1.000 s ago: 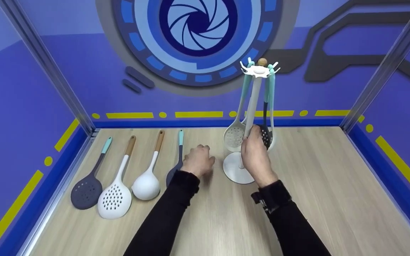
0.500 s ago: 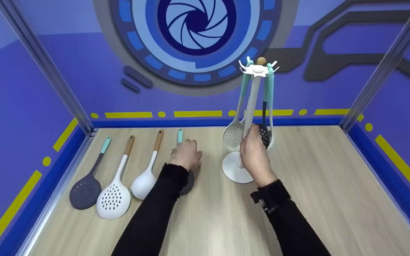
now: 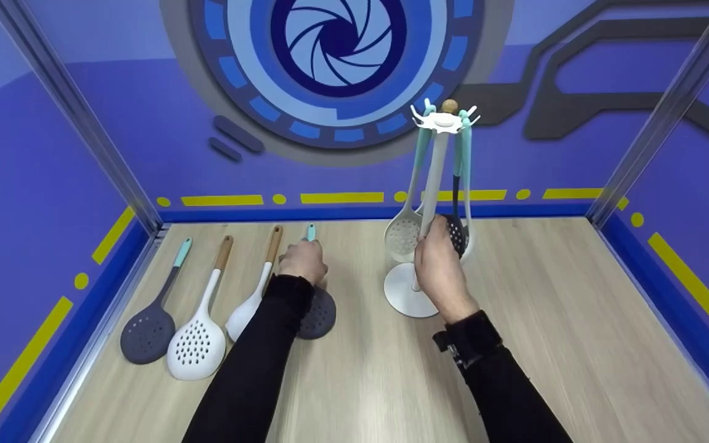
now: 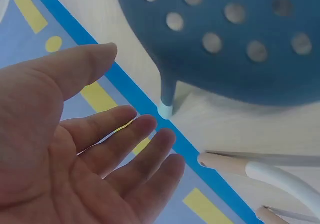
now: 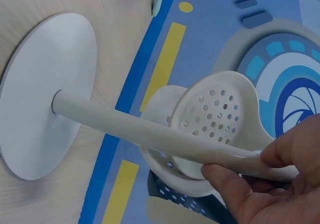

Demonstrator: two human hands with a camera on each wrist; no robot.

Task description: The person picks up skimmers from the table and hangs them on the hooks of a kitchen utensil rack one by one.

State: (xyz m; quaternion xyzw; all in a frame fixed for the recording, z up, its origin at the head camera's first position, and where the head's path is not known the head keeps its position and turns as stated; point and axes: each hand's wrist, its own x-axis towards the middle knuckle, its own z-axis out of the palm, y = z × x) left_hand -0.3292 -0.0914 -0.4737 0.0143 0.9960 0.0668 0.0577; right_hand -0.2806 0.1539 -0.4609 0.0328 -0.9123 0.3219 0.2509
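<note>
My left hand (image 3: pixel 303 261) is over the handle of a dark grey skimmer (image 3: pixel 320 315) with a mint handle end. In the left wrist view the fingers (image 4: pixel 155 156) are spread and slightly bent, with nothing between them and the thumb. The skimmer's perforated head (image 4: pixel 215 72) lies close by. My right hand (image 3: pixel 440 264) grips the pole (image 5: pixel 125 126) of a white utensil stand (image 3: pixel 405 295), thumb and fingers round it. Mint-handled utensils hang from the stand's hooks, among them a pale strainer ladle (image 5: pixel 215 102) and a dark perforated one (image 3: pixel 456 234).
Left of my hand lie a white ladle (image 3: pixel 245 315) and a white skimmer (image 3: pixel 197 351), both wooden-handled. A dark skimmer (image 3: pixel 148 335) with a mint handle is farthest left. Blue panels (image 3: pixel 354 175) enclose the wooden tabletop (image 3: pixel 576 332) at back and sides.
My left hand has moved left and slightly away from me, over the dark skimmer's handle, uncovering its head. My right hand stays on the stand's pole.
</note>
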